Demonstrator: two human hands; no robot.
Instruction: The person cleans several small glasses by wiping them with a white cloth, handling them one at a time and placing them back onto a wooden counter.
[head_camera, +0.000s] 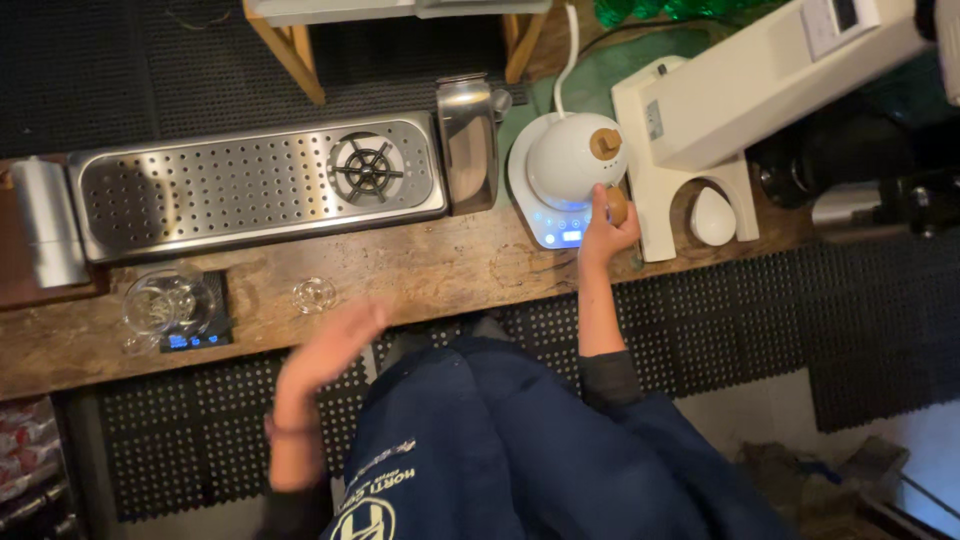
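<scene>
My right hand (605, 232) is up at the white kettle (575, 158), and its fingers are curled shut around the brown wooden handle (617, 206) at the kettle's near side. The kettle sits on its white base (548, 222), which glows with small blue lights, at the far edge of the wooden table (440, 268), just beside a white machine (700, 120).

My left hand (335, 345) hangs blurred over the table's near edge, fingers stretched out flat and close together, holding nothing that I can see. It is nearest to a small clear glass (313, 293) standing on the wood, apart from it. Farther left, a glass vessel (168, 300) rests on a small black scale (196, 325) with a blue display.

Behind those lies a long perforated steel drip tray (250, 185), with a steel pitcher (468, 140) between it and the kettle.
</scene>
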